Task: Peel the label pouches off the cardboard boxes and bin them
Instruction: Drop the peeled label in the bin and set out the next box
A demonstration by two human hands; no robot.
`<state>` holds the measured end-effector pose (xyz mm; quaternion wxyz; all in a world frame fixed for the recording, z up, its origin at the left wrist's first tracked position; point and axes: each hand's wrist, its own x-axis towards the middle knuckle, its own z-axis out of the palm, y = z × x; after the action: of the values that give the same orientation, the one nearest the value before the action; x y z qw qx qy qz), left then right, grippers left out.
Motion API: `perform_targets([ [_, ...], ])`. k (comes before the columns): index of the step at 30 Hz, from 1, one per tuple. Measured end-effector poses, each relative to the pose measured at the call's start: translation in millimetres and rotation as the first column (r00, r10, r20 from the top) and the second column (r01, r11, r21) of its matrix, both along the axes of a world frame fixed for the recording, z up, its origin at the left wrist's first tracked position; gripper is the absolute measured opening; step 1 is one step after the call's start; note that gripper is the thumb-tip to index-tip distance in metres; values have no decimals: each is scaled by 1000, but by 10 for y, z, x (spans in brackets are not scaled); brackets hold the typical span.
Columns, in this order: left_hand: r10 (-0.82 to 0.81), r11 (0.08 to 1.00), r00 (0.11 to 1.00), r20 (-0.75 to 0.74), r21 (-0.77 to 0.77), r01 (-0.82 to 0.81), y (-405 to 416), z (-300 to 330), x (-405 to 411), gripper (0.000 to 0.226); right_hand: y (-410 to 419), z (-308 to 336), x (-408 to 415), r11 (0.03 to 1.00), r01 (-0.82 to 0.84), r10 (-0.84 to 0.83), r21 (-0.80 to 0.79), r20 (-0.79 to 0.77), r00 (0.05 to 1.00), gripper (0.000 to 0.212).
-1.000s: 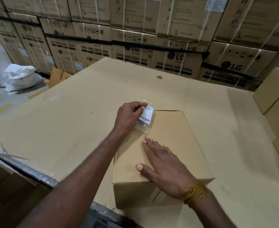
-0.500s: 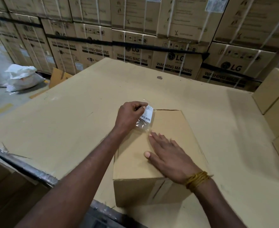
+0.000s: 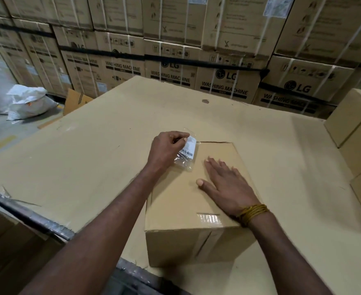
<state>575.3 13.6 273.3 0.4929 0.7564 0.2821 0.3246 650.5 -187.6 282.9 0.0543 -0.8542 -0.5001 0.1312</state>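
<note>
On top of the cardboard box (image 3: 188, 201), left hand (image 3: 166, 149) pinches the label pouch (image 3: 186, 154) at its far-left corner, looks partly lifted; right hand (image 3: 226, 184) presses flat, fingers straight.

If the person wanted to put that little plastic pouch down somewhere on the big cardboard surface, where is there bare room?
Bare cardboard sheet stretches left of the left hand, and beyond the small box toward the washing machine cartons. The right edge is crowded by stacked plain boxes. The right hand covers the box top.
</note>
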Motion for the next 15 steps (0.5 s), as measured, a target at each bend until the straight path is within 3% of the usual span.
perform_targets([
  [2, -3, 1000, 1000, 0, 0, 3, 7, -4, 0, 22, 53, -11, 150, 990, 142, -141, -8, 29, 990, 78],
  [4, 2, 1000, 1000, 3, 10, -2, 16, -6, -3, 22, 70, -7, 46, 989, 145, -145, -15, 1, 989, 81],
  [8, 3, 1000, 1000, 11, 12, -3, 26, -16, 7, 23, -35, 52, -476, 978, -205, 206, 23, -51, 977, 76],
  [10, 5, 1000, 1000, 6, 6, -5, 22, -15, 11, 23, -46, 66, -424, 966, -256, 257, 26, -63, 964, 71],
  [12, -2, 1000, 1000, -2, 3, 2, 19, -10, 9, 23, -15, 24, -181, 992, -129, 129, 12, 29, 991, 72],
  [15, -6, 1000, 1000, -5, -10, 6, 7, -6, 0, 22, -65, 23, 232, 947, 321, -313, -28, 145, 938, 80],
])
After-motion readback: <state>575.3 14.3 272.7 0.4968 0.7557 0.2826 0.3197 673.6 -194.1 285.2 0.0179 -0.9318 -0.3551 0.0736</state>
